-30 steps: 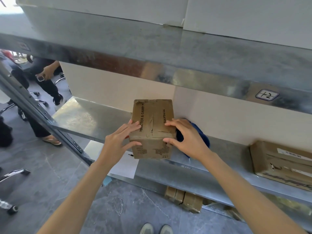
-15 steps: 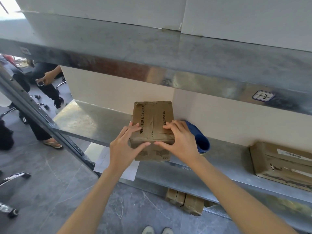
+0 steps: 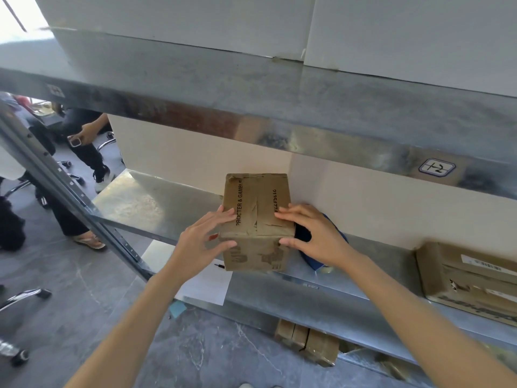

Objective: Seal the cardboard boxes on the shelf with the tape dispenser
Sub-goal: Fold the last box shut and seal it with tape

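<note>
My left hand (image 3: 200, 243) and right hand (image 3: 317, 236) rest with straight fingers on top of the cardboard box (image 3: 256, 217), thumbs against its front. The blue tape dispenser (image 3: 312, 262) lies just right of the box, under my right hand.

A cardboard box (image 3: 256, 219) stands on the middle shelf (image 3: 156, 203) near its front edge, below the upper shelf (image 3: 251, 102). The left hand (image 3: 200, 243) rests on the box's left near corner and the right hand (image 3: 316, 236) on its right. The tape dispenser (image 3: 313, 261) lies just right of the box, partly behind the right hand, and a second box (image 3: 470, 281) sits well apart at the far right of the same shelf. More boxes (image 3: 307, 343) lie on the shelf below.
</note>
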A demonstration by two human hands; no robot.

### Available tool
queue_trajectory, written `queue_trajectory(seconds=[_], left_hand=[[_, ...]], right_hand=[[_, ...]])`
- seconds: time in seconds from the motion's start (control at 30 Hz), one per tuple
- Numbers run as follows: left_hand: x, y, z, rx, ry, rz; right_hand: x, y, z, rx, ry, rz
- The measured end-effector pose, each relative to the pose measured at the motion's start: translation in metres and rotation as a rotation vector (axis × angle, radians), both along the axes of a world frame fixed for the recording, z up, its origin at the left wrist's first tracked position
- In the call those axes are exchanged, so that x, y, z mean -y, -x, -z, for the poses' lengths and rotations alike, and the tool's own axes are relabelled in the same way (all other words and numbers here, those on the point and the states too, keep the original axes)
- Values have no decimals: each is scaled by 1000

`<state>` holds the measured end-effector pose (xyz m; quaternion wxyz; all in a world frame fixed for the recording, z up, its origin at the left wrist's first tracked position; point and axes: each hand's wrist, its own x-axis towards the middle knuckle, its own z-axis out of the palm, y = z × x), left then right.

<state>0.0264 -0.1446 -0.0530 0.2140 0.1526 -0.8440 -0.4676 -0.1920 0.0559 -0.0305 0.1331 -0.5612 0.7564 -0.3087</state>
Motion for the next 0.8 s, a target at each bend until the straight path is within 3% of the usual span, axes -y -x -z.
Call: queue_trajectory(seconds=[0.2,0.3,0.47,0.8], left_hand=[[-34,20,6,-173,78,-371],[-38,27,8,-219,92,-460],[-19,19,9,-189,80,-334],[-9,7,0,-145,-127,-89]], right_hand=[[13,-33,8,-56,179,252],[20,-39,11,-29,260,344],[14,-25,10,27,241,246],[3,-14,3,125,151,134]])
